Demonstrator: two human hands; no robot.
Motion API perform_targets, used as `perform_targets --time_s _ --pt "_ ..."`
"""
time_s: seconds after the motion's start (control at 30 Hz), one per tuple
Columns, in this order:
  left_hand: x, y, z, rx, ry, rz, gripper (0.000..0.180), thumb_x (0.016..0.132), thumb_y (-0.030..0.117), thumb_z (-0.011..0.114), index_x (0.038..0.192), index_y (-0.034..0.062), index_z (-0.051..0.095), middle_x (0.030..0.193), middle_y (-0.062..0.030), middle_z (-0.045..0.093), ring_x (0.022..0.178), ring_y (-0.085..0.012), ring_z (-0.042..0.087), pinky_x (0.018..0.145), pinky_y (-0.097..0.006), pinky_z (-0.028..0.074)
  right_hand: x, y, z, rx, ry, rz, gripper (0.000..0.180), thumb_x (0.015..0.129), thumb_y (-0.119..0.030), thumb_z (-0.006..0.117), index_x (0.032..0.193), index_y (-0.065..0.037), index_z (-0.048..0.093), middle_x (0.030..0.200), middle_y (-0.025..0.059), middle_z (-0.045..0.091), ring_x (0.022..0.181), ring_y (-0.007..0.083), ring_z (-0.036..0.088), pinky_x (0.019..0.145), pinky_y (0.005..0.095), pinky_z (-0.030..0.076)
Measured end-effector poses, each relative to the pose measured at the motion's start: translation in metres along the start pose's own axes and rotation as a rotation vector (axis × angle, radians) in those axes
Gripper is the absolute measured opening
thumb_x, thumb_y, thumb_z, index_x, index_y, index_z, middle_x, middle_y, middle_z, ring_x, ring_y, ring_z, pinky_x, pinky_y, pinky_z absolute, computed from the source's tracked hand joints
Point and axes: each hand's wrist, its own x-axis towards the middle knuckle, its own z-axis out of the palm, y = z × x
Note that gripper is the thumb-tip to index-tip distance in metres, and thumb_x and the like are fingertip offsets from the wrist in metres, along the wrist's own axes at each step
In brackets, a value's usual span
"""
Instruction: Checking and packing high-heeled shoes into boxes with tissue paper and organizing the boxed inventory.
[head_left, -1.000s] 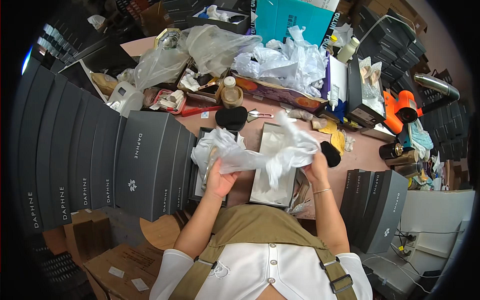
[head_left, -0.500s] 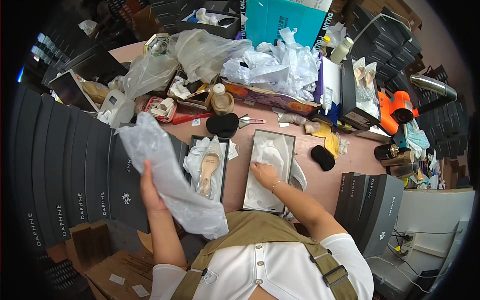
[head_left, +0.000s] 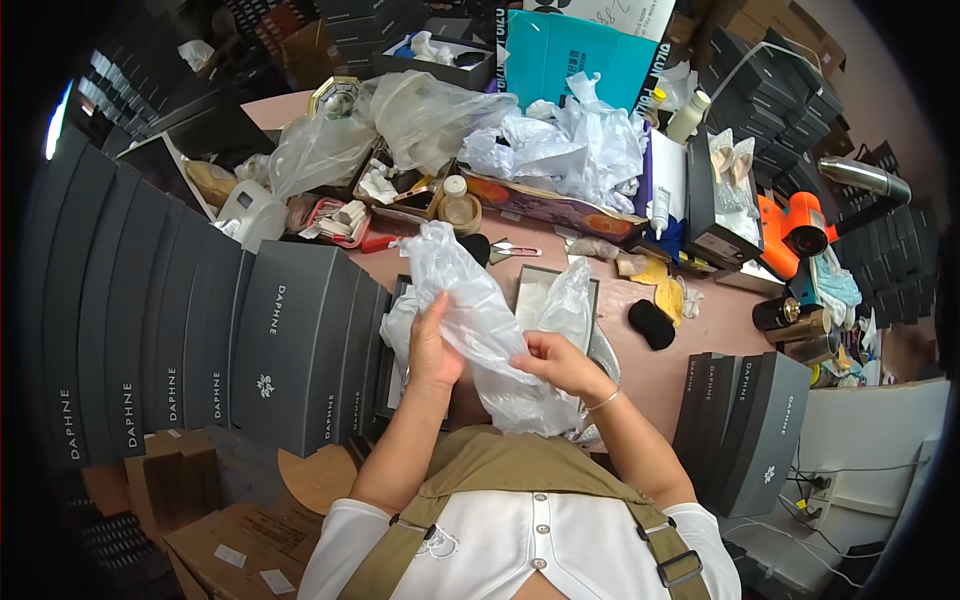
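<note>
A plastic sheet [head_left: 475, 315] is stretching between the left hand [head_left: 434, 350] and the right hand [head_left: 560, 365], partly covering two open boxes [head_left: 532, 290]. A long row of boxes [head_left: 300, 350] is standing left, a shorter row [head_left: 755, 430] right. Behind, snips [head_left: 514, 250] are lying on the table [head_left: 715, 330]; farther back, wrapping [head_left: 565, 145] is heaping in a carton [head_left: 560, 201], with shoes [head_left: 731, 160] lying boxed to its right

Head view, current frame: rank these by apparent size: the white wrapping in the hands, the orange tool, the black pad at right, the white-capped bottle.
1. White wrapping
2. Orange tool
3. Black pad and white-capped bottle: too alike to rank
</note>
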Motion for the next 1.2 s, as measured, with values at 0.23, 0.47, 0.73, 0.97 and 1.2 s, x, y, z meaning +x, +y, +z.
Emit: perform_targets --time_s 0.23,0.47,0.73,0.97,1.2 --pt "0.008 0.036 -0.047 0.062 -0.044 -0.081 0.028 0.084 0.008 0.06 0.111 0.0037 0.057 0.111 -0.0089 0.061 0.107 -0.0231 0.057 0.097 -0.04 0.042 -0.059 -0.018 -0.012 -0.606 0.108 -0.21 0.021 0.081 -0.014 0.062 0.093 0.004 0.057 0.071 0.0178 0.055 0.064 0.0218 0.052 0.063 0.0335 0.044" --pt "0.031 0.021 -0.029 -0.035 0.085 0.24 0.022 0.083 -0.001 0.056 0.105 0.0023 0.059 0.103 -0.0083 0.062 0.098 -0.0212 0.058 0.089 -0.037 0.046 -0.087 0.041 -0.008 0.109 0.128 0.012 0.014 0.08 -0.009 0.061 0.089 0.001 0.056 0.073 -0.0011 0.053 0.071 0.0054 0.049 0.063 0.0222 0.043" --pt "0.006 0.025 -0.005 0.703 0.178 0.688 0.076 0.088 0.026 0.065 0.143 0.0053 0.017 0.144 -0.0186 0.026 0.133 -0.0275 0.026 0.109 -0.038 0.022 -0.125 -0.008 0.006 -0.188 0.541 -0.227 0.023 0.081 -0.006 0.061 0.103 -0.001 0.057 0.084 0.0078 0.059 0.068 0.0138 0.056 0.062 0.0277 0.047" --pt "-0.052 -0.029 -0.001 1.29 -0.546 0.26 0.045 0.087 0.03 0.065 0.114 -0.0042 0.056 0.112 -0.009 0.058 0.102 -0.0165 0.055 0.088 -0.029 0.044 -0.063 -0.004 0.068 -1.162 0.325 -0.555 0.037 0.075 -0.014 0.061 0.111 -0.013 0.056 0.074 0.009 0.052 0.062 0.026 0.058 0.056 0.0367 0.047" --pt "-0.016 -0.019 -0.042 0.556 -0.184 -0.101 0.023 0.093 0.017 0.057 0.103 -0.0032 0.063 0.092 -0.0024 0.065 0.082 -0.0068 0.058 0.075 -0.021 0.046 -0.079 -0.031 0.063 -0.682 0.329 -0.506 0.03 0.083 -0.023 0.065 0.103 -0.001 0.06 0.08 0.0112 0.059 0.069 0.0264 0.063 0.059 0.0351 0.05"
